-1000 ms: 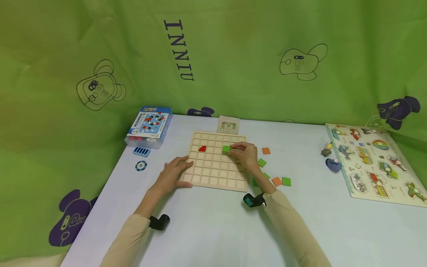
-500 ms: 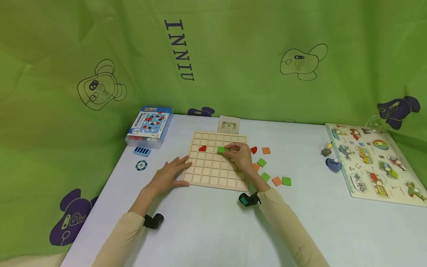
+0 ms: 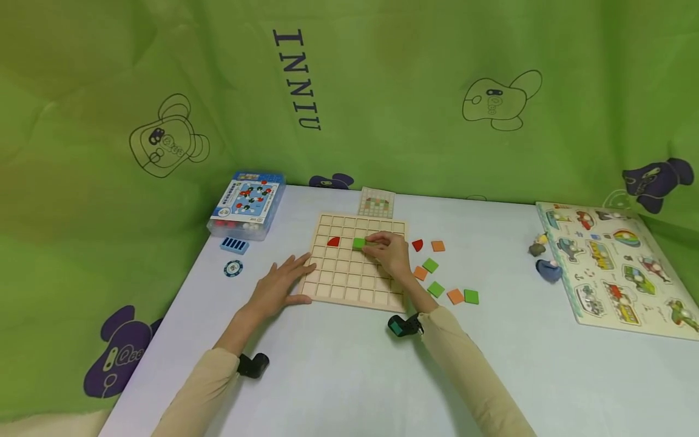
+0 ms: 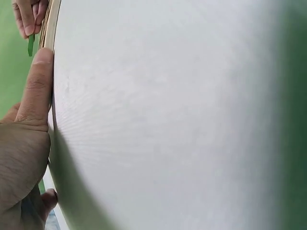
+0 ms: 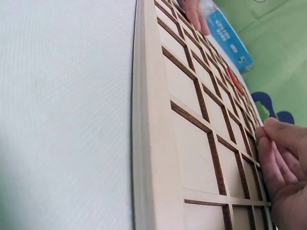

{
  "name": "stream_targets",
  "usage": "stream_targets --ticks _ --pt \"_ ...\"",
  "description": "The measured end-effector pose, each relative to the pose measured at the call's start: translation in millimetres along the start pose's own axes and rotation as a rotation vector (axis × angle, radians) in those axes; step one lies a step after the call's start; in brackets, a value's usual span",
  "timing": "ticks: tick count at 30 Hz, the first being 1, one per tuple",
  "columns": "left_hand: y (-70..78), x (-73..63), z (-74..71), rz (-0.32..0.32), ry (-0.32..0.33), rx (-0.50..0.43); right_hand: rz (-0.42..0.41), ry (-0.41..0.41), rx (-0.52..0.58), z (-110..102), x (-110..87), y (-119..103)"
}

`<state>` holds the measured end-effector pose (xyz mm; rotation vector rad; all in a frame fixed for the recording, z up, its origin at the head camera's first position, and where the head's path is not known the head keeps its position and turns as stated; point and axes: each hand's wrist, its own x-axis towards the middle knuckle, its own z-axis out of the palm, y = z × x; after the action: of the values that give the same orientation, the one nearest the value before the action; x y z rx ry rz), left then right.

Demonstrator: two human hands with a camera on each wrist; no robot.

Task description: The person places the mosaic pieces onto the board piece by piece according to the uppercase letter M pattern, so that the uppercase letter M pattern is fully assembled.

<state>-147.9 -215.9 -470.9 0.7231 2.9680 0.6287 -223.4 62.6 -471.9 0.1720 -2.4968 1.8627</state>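
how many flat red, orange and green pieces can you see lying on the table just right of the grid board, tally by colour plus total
Green pieces: 3
Orange pieces: 3
Red piece: 1
Total in view: 7

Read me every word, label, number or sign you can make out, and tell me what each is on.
"INNIU": green cloth, printed sideways.
Printed purple figure: lettering too unclear to quote.
Clear-and-blue box: print too blurred.
Round chip: center mark too small.
Picture puzzle board: small print illegible.
Wooden grid board and green tile in the right hand: no text visible.
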Motion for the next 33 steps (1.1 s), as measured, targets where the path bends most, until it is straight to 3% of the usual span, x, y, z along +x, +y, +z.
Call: stream_targets --ticks 4,10,17,22,33 --pt "1.2 -1.2 0.0 -0.008 0.003 -0.010 -0.031 0.014 -0.046 2 0.9 -2" --pt "1.5 -0.9 0.8 -0.004 0.007 -0.026 -0.142 0.017 -0.096 7 5.4 -3" --pt "1.9 -2.1 2.9 0.064 0.092 -0.052 -0.179 0.005 -0.109 15 10.4 -4" --pt "2.2 -2.1 3.6 0.051 0.092 -0.056 -0.231 -0.011 -0.145 21 12.8 -3" --pt "1.9 0.2 2.6 -0.002 0.025 -0.034 -0.078 -0.058 -0.023 28 13.8 -10"
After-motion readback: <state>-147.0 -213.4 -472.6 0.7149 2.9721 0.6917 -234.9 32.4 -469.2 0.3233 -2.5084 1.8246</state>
